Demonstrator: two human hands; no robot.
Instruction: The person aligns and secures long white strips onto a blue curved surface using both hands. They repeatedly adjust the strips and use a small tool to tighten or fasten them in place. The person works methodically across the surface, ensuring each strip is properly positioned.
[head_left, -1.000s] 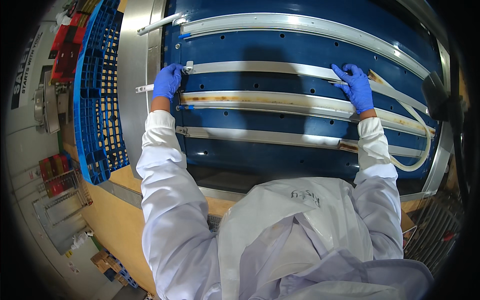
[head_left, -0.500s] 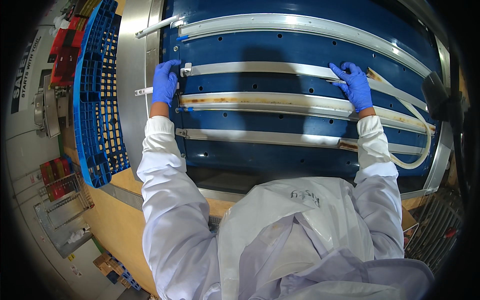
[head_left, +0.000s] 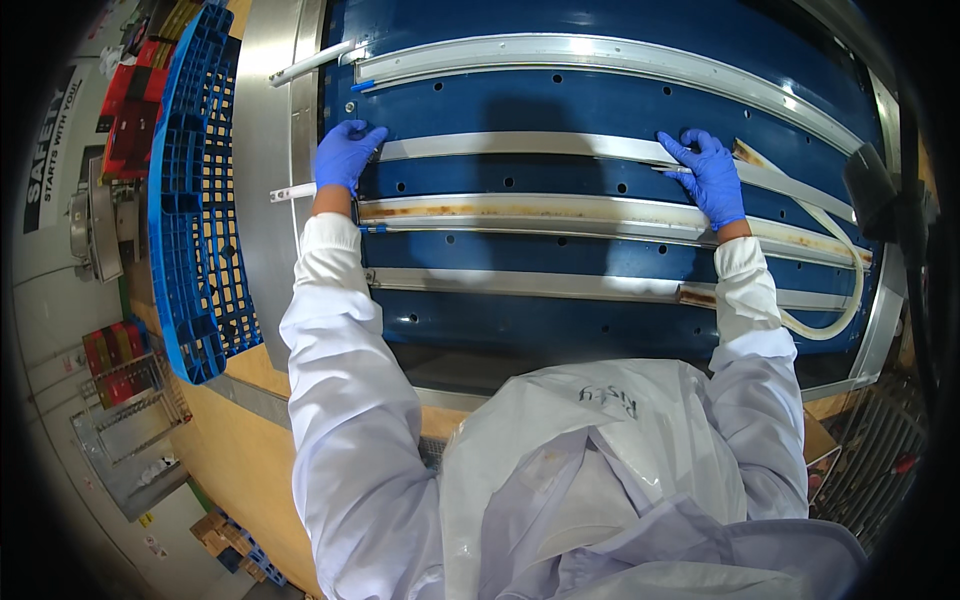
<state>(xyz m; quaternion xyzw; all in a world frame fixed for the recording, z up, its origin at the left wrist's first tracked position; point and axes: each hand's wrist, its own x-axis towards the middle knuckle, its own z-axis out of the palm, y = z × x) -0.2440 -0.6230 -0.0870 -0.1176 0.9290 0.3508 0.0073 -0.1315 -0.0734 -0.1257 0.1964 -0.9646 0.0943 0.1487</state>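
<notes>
A long pale metal strip [head_left: 530,145] lies left to right across a blue surface with round holes [head_left: 520,325]. My left hand [head_left: 346,160], in a blue glove, closes over the strip's left end and hides the small end fitting. On the same strip farther right rests my right hand [head_left: 708,178], also blue-gloved, its fingers and thumb on either side of the strip. Just nearer to me runs a brown-stained white rail [head_left: 520,212] with a blue tip at its left. Nearest lies another pale strip [head_left: 520,282], with a short rusty piece [head_left: 697,294] at its right.
A wide white rail [head_left: 560,47] crosses the far side. A cream hose [head_left: 852,295] loops at the right, near a dark fitting [head_left: 872,190]. Steel framing [head_left: 265,130] borders the surface at left, with a blue plastic pallet [head_left: 185,300] upright beyond it.
My left hand has shifted slightly right and down onto the strip's end, covering the fitting that showed before. The right hand stays nearly in place on the strip.
</notes>
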